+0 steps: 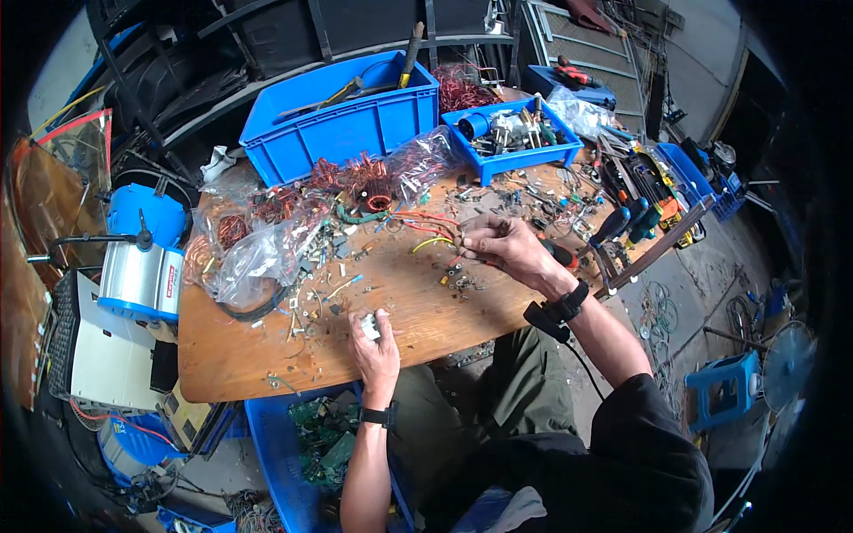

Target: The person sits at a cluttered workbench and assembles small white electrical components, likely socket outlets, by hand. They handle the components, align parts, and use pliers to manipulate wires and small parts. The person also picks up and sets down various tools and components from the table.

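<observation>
Right grip (508,249) pinches red and yellow wires (433,241) over the tabletop (435,306); left grip (378,355) is curled around a white piece (370,328) near the front edge. Beyond the wires lie copper coils (371,193), then a blue bin (351,133).

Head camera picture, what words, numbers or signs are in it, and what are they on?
Silver-and-blue machine: lettering on a red label; I don't copy printed words.
Round blue container, lower left: pale marks, too small to read.
White piece in the left hand: no writing I can make out.
</observation>
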### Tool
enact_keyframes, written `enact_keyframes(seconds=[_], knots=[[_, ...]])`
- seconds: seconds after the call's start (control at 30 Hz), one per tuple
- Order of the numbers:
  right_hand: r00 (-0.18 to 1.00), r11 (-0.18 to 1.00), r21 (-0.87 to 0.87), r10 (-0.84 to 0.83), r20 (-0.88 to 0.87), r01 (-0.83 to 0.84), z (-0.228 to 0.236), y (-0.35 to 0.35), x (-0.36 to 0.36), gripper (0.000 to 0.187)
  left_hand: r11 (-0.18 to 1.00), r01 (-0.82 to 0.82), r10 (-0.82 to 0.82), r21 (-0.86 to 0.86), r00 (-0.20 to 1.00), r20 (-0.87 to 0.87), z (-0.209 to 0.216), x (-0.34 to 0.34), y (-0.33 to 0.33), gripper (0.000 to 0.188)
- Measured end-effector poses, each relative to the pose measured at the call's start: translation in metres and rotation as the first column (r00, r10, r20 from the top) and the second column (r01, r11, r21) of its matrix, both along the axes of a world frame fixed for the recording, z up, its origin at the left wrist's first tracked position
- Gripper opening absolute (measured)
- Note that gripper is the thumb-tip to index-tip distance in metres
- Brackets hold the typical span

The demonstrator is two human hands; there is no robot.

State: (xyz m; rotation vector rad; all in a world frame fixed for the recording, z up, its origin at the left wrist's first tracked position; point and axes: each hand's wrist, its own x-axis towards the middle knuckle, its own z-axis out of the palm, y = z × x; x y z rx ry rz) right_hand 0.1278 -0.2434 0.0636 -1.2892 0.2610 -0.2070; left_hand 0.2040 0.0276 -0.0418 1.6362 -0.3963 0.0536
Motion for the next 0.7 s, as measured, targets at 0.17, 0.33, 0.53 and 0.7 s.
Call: enact_keyframes(seconds=[0.17,0.33,0.53,0.7], knots=[[0.999,1.0,-0.014,0.022,0.041,-0.021,0.003,0.007,-0.001,0.035,0.999,0.009,-0.008,-0.043,1.0,0.019,-0.002,0.002,0.001,0.021],[0.998,0.994,-0.102,0.038,0.058,-0.032,-0.004,0.005,-0.002,0.038,1.0,0.017,-0.017,0.018,1.0,0.0,0.003,0.001,0.001,0.02],[0.999,0.999,0.002,-0.032,0.009,0.032,0.003,0.014,-0.002,0.031,1.0,0.024,-0.024,-0.011,1.0,0.003,-0.002,0.003,0.002,0.019],[0.999,0.999,-0.025,-0.034,0.014,0.034,-0.006,0.011,-0.007,0.022,0.999,0.016,-0.016,-0.031,1.0,0.012,-0.008,0.004,0.0,0.02]])
